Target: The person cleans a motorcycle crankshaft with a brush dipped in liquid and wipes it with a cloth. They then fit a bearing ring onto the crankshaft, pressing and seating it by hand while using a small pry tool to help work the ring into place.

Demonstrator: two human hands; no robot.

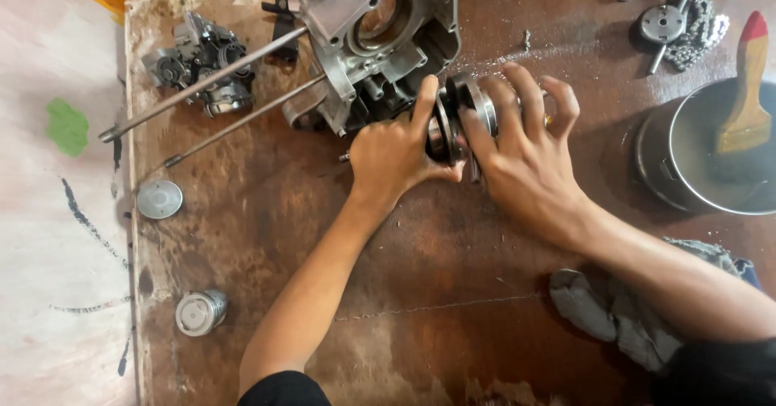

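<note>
Both of my hands grip a round metal crankshaft assembly [462, 103] lying on a brown wooden board [323, 236]. My left hand [396, 151] wraps its left side, thumb up against the disc. My right hand [521, 143] covers its right side with fingers spread over the top. Just behind it sits a grey engine crankcase half [380, 30] with a round bearing bore, and two long studs [210, 75] stick out from it to the left.
A carburettor-like metal part [202, 67] lies at the back left. A round cap [159, 199] and a piston [200, 312] sit near the left edge. At right stand a metal bowl [687, 180] with a paintbrush [748, 91], a chain with sprocket [683, 22], and a grey rag [630, 313].
</note>
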